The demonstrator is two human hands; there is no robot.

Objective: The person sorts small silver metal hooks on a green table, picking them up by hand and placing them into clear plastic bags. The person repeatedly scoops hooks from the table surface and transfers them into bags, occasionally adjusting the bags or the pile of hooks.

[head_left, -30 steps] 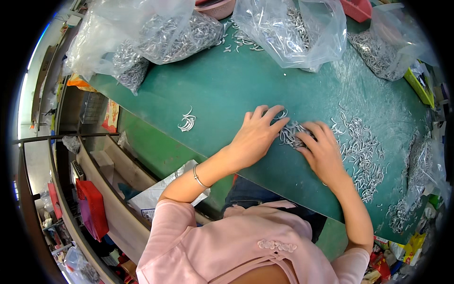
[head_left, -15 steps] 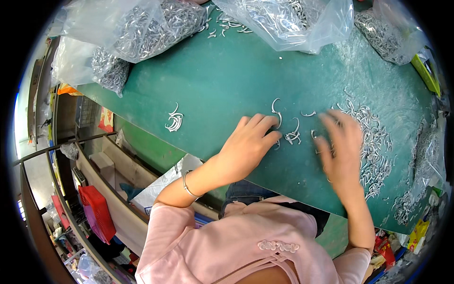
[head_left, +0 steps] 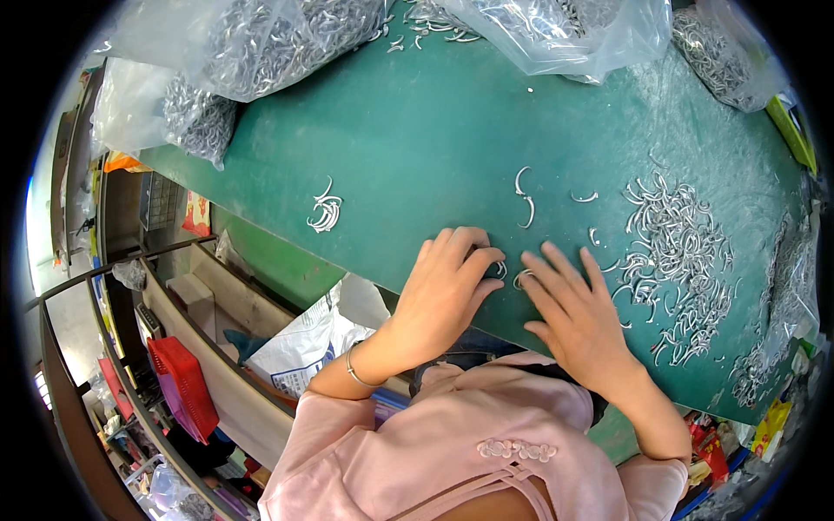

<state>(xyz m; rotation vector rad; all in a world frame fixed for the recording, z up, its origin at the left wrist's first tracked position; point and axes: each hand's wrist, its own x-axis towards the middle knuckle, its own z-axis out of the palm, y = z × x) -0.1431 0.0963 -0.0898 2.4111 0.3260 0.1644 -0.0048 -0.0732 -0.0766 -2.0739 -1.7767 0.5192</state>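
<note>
On the green tabletop, my left hand (head_left: pixel 446 291) is curled, its thumb and forefinger closing about a small curved silver metal piece (head_left: pixel 499 270). Just to its right lies my right hand (head_left: pixel 573 317), fingers spread and low over the table. Under its fingertips another curved metal piece (head_left: pixel 521 280) shows in part. Beyond the hands are a pair of end-to-end metal hooks (head_left: pixel 525 198) and one loose curved piece (head_left: pixel 585 197). A wide loose pile of such pieces (head_left: pixel 678 252) spreads right of my right hand, and a small neat cluster (head_left: pixel 326 212) sits to the left.
Clear plastic bags full of metal pieces stand at the far left (head_left: pixel 287 43), far middle (head_left: pixel 556 39) and far right (head_left: pixel 725 56). Another bag (head_left: pixel 792 278) lies along the right edge. Left of the table are a red basket (head_left: pixel 184 382) and a white sack (head_left: pixel 317 339).
Both hands have drawn nearer to me, and my right hand has moved left toward my left hand. The few pieces between them have been swept nearer with them.
</note>
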